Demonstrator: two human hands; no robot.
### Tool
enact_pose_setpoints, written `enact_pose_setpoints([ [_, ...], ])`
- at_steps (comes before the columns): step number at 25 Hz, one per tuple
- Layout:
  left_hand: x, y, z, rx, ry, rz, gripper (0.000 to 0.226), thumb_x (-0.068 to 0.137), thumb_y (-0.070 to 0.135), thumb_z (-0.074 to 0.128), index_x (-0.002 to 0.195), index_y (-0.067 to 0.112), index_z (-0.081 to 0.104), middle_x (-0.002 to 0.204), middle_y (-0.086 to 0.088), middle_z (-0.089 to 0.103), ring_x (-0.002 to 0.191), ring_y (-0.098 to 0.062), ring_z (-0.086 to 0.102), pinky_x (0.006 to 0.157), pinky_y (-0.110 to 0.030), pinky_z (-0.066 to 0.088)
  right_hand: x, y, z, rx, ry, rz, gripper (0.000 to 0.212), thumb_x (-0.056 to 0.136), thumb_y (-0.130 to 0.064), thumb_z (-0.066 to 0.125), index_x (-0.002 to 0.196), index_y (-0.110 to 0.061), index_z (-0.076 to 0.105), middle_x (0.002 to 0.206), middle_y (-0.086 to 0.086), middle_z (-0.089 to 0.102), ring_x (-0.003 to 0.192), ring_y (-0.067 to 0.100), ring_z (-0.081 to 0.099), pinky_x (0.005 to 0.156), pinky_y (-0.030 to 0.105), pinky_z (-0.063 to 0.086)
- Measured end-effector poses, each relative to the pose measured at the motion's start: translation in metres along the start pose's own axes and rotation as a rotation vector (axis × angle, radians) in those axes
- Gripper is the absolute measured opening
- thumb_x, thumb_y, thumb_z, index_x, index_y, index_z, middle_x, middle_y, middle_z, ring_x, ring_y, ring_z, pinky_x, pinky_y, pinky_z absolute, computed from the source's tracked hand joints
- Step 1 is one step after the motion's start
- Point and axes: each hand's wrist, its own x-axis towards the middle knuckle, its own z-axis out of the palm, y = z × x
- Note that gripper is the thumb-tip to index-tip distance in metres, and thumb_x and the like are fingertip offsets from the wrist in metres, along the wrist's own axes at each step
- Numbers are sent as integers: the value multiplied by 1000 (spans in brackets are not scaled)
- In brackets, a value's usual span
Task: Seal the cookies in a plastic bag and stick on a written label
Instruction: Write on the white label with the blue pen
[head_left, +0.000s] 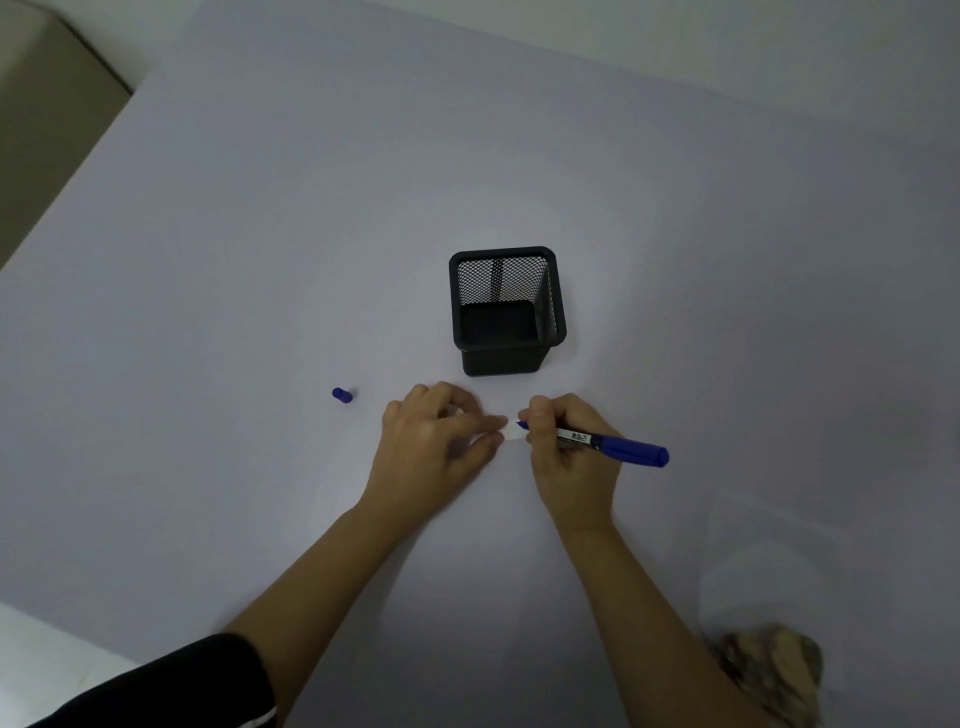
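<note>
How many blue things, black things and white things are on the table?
Blue: 2, the marker and its cap
Black: 1, the mesh pen cup
White: 1, the label
Total: 4

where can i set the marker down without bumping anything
Bare table lies left of the pen cap, behind the mesh holder, and right of it, beyond the cookie bag. Crowded: in front of the holder, where left hand, right hand and marker meet at the label.
</note>
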Motion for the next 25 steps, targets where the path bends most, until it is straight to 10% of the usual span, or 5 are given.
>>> enact_pose_setpoints([
  [25, -2, 14, 3, 21, 86, 100, 32, 83, 28, 49, 85, 4, 71, 80, -11, 71, 69, -25, 66, 64, -26, 54, 0, -1, 1, -2, 28, 19, 70, 87, -60, 42, 66, 5, 56, 58, 19, 60, 53, 35, 59, 50, 43, 50],
])
